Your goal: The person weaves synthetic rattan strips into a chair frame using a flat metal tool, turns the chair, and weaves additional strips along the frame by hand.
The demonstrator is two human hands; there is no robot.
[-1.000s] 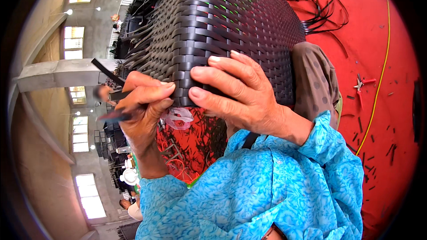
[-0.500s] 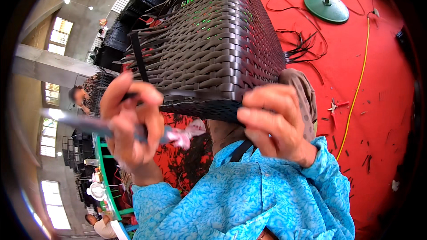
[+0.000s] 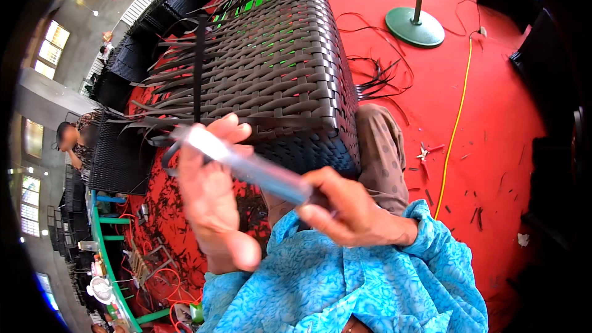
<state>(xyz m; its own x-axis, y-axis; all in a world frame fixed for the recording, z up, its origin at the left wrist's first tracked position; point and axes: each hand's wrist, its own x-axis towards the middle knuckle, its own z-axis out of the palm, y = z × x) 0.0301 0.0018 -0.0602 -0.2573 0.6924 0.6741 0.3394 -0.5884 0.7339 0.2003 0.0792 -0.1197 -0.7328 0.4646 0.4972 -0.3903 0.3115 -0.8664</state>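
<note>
Against the near lower edge of a dark woven rattan frame [image 3: 271, 80], tilted over the lap and propped on a knee in brown trousers [image 3: 382, 154], likely so the unfinished side faces up within reach. Close to the camera, two bare hands, both blurred. Left hand [image 3: 213, 197] raised with palm toward the lens, fingers curled loosely around a loop of dark flat rattan strip [image 3: 176, 148]; how tight the hold is cannot be told. Right hand [image 3: 348, 209] closed in a fist around the far end of a long pale rod-like tool [image 3: 246, 166], slanted up and left so its tip crosses the left fingers, seemingly to work the strip. Loose strip ends [image 3: 166, 74] fanning out from the frame's left edge, just above the left hand. Blue patterned sleeves [image 3: 345, 283] at the lower edge. Red floor [image 3: 493, 105] beyond, with a yellow cable [image 3: 456, 117], a green round stand base [image 3: 414, 26] near the upper edge, and offcuts scattered about.
</note>
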